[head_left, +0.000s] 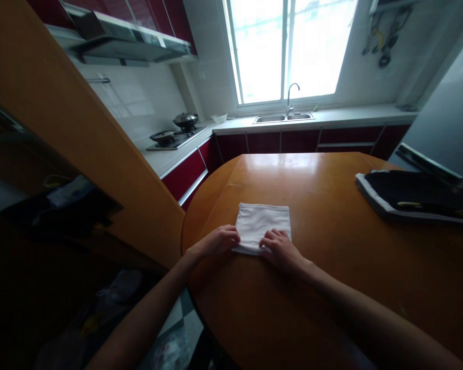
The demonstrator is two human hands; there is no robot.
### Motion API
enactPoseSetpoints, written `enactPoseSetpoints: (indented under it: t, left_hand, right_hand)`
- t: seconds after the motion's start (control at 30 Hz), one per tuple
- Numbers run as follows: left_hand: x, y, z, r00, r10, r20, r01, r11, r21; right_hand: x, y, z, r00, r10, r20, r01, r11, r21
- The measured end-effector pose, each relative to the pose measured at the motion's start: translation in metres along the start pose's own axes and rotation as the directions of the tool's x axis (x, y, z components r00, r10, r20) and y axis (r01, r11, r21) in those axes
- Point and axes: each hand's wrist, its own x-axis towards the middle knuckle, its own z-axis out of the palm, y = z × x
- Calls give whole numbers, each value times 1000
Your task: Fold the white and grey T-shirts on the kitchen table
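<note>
A white cloth (260,221), folded into a rough square with a few wrinkles, lies flat on the wooden table (231,303). At its lower left edge is my left hand (219,240), fingers bent and pressed together on the cloth's border. My right hand (281,249) rests on the lower right part of the same cloth. Its fingers are curled and their tips press together on the fabric near the front edge. The near right corner of the cloth is hidden under that hand.
A dark bundle with a light border (405,192) lies at the table's right side. Beyond the table are a counter with a sink (283,118), a stove with a lidded wok (185,120) and a pan (162,136). A wooden panel (111,144) stands at left.
</note>
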Motion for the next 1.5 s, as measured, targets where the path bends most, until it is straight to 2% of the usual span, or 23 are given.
enactPoseSetpoints:
  t: [0.17, 0.4, 0.47, 0.57, 0.7, 0.77, 0.83, 0.9, 0.97, 1.03, 1.1, 1.17, 1.23, 1.33, 1.43, 1.5]
  left_hand:
    - [10, 1, -3, 995, -22, -92, 23, 1000, 18]
    - [10, -1, 6, 984, 127, -121, -98, 969, 226]
    - [8, -4, 10, 977, 166, -138, -121, 951, 283]
    - [1, -4, 14, 968, 219, -122, -165, 923, 348]
    - [-19, 0, 13, 967, 235, -97, -196, 931, 309]
    - [-26, 2, 9, 965, 213, -151, -170, 952, 256]
    - [-21, 5, 5, 950, 168, -264, -116, 972, 203]
    - [-4, 7, 6, 920, 101, -379, -45, 987, 155]
    - [20, 8, 13, 903, 39, -429, 26, 989, 144]
    - [41, 5, 27, 925, -23, -380, 108, 973, 202]
    - [52, -2, 42, 956, -117, -270, 199, 933, 300]
    - [52, -12, 52, 959, -219, -180, 272, 889, 367]
    - [47, -19, 55, 952, -275, -130, 305, 872, 383]
    - [48, -18, 45, 952, -274, -138, 306, 873, 379]
    - [68, -8, 32, 940, -243, -239, 318, 875, 364]
    - [87, -5, 32, 926, -245, -286, 344, 861, 376]
  right_hand:
    - [9, 3, 2, 993, 108, -39, -107, 994, 30]
    - [10, 4, 4, 991, 107, -83, -108, 994, -10]
    - [9, 3, 5, 993, 84, -86, -88, 995, -43]
    - [1, 0, 6, 998, -12, -59, 6, 995, -104]
    - [-10, 3, 5, 993, -114, -17, 112, 990, -89]
    - [-8, 8, -2, 996, -55, -66, 55, 998, 5]
    - [1, 15, -10, 979, 105, -172, -90, 992, 94]
    - [13, 18, -15, 924, 277, -263, -251, 960, 126]
    - [23, 18, -12, 896, 351, -272, -342, 936, 83]
    - [25, 14, -1, 917, 341, -208, -350, 937, -8]
    - [19, 10, 15, 941, 313, -129, -326, 941, -94]
    - [10, 9, 27, 946, 314, -76, -322, 936, -141]
    - [5, 11, 32, 941, 335, -38, -337, 930, -145]
    - [11, 14, 22, 923, 385, -16, -385, 918, -96]
    - [32, 21, 6, 893, 439, -100, -446, 893, -66]
    - [47, 29, 1, 878, 451, -160, -467, 880, -84]
